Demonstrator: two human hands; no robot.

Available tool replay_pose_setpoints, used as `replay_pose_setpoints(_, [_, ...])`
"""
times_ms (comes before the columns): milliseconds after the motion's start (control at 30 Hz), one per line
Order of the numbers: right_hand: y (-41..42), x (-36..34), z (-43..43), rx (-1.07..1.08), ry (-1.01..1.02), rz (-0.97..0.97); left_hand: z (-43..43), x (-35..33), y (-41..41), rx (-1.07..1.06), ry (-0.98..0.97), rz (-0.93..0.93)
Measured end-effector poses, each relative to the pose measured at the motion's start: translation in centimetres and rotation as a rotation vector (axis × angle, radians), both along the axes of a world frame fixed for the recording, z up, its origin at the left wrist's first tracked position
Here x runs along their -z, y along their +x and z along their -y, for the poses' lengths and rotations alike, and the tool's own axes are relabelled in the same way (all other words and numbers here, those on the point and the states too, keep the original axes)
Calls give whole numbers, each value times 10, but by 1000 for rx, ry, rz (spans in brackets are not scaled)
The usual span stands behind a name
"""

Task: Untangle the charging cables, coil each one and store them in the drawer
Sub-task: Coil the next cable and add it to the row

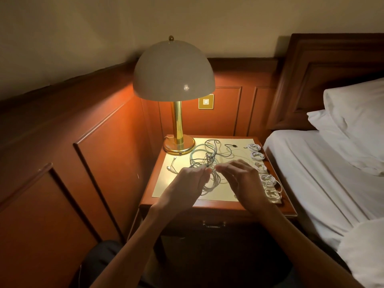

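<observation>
The tangle of cables (207, 156) sits mid-desk, with its knot of dark and green strands at twelve o'clock from both sets of fingertips, and a looser pale cable (214, 181) loops directly under the gap between the hands. The left hand (187, 183) has its fingers drawn together at the tips and seems to pinch a strand of that pale cable. The right hand (239, 179) meets it tip to tip from three o'clock, but it is blurred, so I cannot tell whether its fingers grip or only touch. The two hands are about equally near the knot, so what matters is the strand's run – it leads from the pinch away toward twelve o'clock into the tangle, so freeing it probably means drawing it back toward six. A row of coiled white cables (257, 155) lines the desk (172, 190) edge at three o'clock – the drawer (214, 224) is below the front edge at six, apparently closed
</observation>
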State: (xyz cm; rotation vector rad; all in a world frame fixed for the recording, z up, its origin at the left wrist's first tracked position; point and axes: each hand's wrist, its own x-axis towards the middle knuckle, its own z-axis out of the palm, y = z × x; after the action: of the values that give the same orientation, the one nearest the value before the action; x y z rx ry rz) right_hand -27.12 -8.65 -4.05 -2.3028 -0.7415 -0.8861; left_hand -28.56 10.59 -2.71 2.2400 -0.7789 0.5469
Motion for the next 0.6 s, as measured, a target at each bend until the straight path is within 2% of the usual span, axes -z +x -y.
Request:
replay_pose_setpoints(100, [-5,-6,-14,-27,424,-350,4,-4,1,-46,-47,44])
replay_pose_setpoints(200, [-7,-10,-18,-235,850,-812,2,-2,4,-102,0,100])
replay_pose_setpoints(267, [-7,-10,-18,-333,1060,-1099,-1,0,6,-130,76,135])
replay_pose_setpoints(367, [-8,-9,-19,-391,1138,-1277,-4,9,10,-163,169,192])
replay_pose_setpoints(467, [-10,-11,-19,-440,1133,-1370,-7,15,11,-207,146,164])
replay_pose_setpoints(600, [-11,-14,-26,-376,1097,-1336,-9,12,18,-216,132,151])
